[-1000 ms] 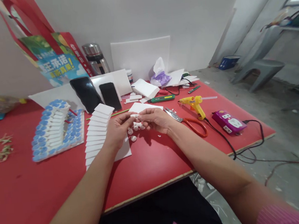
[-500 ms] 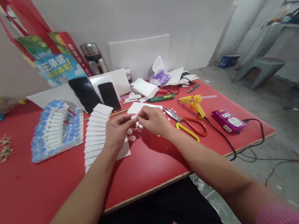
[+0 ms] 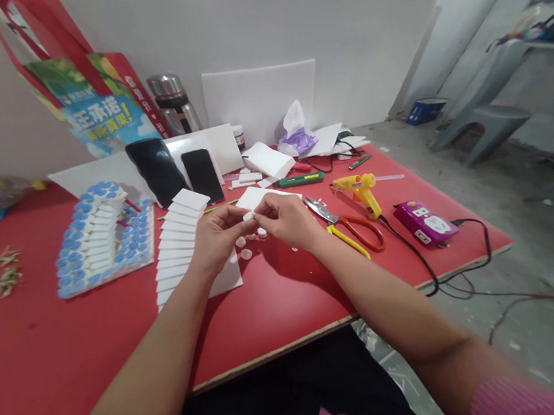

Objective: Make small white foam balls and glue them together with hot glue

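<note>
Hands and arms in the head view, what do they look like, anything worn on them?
Both forearms are bare from wrist to above the elbow. The left hand and the right hand show no gloves, and no rings, watch or bracelets can be seen. The only clothing showing is a ribbed pink sleeve at the right upper arm, bottom right corner.

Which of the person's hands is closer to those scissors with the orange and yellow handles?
Right. The right hand sits just beside the blades of the scissors, on their left. The left hand is farther off, beyond the right hand, over the white foam strips.
</note>
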A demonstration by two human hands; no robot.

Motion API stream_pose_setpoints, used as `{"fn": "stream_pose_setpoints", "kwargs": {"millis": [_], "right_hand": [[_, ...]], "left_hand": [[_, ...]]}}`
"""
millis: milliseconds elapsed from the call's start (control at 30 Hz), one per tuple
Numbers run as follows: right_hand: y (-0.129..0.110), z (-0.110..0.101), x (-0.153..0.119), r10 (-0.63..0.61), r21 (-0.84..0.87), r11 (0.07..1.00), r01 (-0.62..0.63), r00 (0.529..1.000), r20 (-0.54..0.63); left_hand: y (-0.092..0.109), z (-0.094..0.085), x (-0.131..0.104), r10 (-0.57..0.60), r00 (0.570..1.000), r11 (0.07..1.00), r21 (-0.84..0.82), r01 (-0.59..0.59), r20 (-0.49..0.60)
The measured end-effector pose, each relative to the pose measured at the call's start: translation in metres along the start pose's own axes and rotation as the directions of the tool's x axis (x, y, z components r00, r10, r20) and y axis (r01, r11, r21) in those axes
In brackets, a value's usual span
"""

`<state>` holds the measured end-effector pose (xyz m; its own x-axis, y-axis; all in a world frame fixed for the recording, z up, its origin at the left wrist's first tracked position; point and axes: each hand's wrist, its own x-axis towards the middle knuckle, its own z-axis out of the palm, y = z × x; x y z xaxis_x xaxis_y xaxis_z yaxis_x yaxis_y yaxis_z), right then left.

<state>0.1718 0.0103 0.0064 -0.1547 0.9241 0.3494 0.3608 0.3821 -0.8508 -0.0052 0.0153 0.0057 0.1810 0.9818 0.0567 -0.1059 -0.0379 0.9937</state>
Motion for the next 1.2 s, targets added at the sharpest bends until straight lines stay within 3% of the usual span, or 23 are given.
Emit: {"fn": "stream_pose_setpoints", "kwargs": {"millis": [133,367,633,900,1033,1200], "right_hand": [[0.003,0.001,-0.001,0.022,0.105,0.994,-0.025,0.999,0.029],[0.008,0.004,-0.002,-0.128,-0.034,0.991,0.129,0.991,0.039],[0.008,-0.006,0.002,-0.076,0.117,0.992,0.056,0.983,0.170],[0.011,-0.003,0.005,0.044,0.214,0.973,-0.088,0.978,0.202],[0.008,0.000,0.006,0.147,0.231,0.955,-0.185,0.974,0.172],[0.006,-0.002,0.008,0.246,0.246,0.926,-0.285,0.953,0.179]], "left_hand": [[0.002,-0.002,0.001,0.021,0.999,0.999,0.048,-0.022,0.027],[0.004,-0.005,0.001,-0.025,1.000,0.997,0.073,0.026,-0.004],[0.005,-0.008,0.002,-0.054,0.999,0.995,0.089,0.054,-0.001],[-0.001,-0.007,0.003,-0.019,1.000,0.984,0.177,0.019,-0.001],[-0.003,-0.007,0.004,-0.017,0.998,0.980,0.201,0.006,0.054],[-0.004,-0.010,0.005,-0.108,0.983,0.984,0.155,0.085,0.148]]}}
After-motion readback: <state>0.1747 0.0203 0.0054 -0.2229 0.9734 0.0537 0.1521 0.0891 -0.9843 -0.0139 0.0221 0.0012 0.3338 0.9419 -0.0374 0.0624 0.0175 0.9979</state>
